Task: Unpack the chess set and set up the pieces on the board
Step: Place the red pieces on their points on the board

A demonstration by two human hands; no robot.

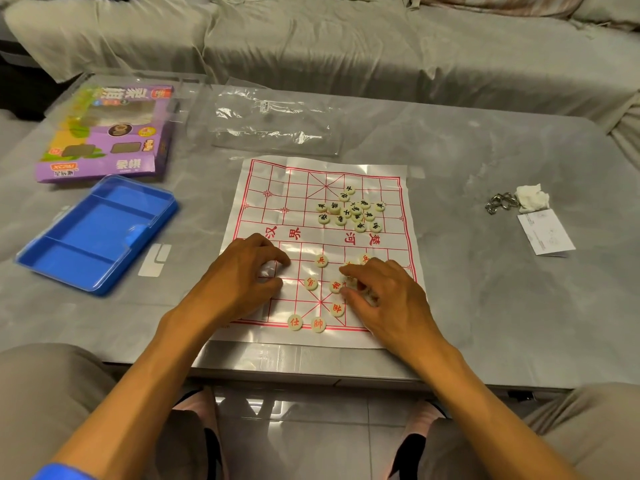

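Observation:
A white paper xiangqi board [277,188] with red lines lies flat on the table. Several black-lettered round pieces [349,211] sit bunched on its far half. Red-lettered pieces [321,260] are spread over the near half, two of them on the near edge line [306,323]. My left hand [242,271] rests on the board's near left part, its curled fingers pinching a pale piece [268,270]. My right hand [384,292] lies on the near right part, fingers curled over several pieces [351,282] partly hidden under it.
An empty blue plastic tray [97,233] lies at the left, with the purple game box [107,133] behind it. A clear plastic bag [273,123] lies beyond the board. At the right sit a metal chain [500,202], a crumpled tissue [531,197] and a white card [545,232].

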